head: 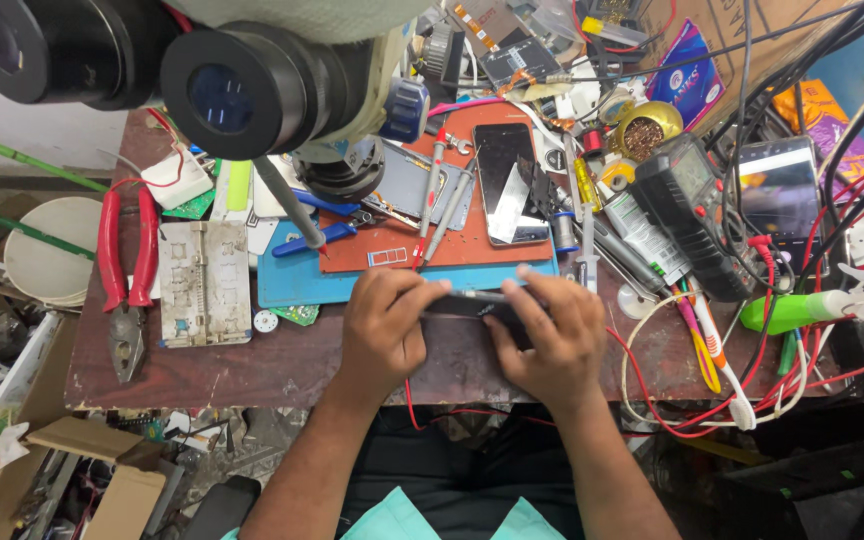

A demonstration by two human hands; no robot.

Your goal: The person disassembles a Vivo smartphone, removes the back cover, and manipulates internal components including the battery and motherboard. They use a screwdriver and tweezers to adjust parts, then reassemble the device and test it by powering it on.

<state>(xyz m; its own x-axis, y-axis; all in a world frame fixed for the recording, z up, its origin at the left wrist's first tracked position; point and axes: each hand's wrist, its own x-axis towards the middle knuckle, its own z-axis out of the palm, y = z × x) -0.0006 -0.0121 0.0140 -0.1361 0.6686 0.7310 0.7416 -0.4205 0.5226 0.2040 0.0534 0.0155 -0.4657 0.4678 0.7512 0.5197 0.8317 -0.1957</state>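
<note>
Gripping a dark phone (482, 305) between them, left hand (384, 325) and right hand (552, 335) curl fingers around its ends.

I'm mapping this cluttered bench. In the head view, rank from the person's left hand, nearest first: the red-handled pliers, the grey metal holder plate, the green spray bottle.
Measured from the left hand:
1. Grey metal holder plate, just to its left on the table.
2. Red-handled pliers, farther left, beyond the plate.
3. Green spray bottle, far off on the right side, past the right hand.
</note>
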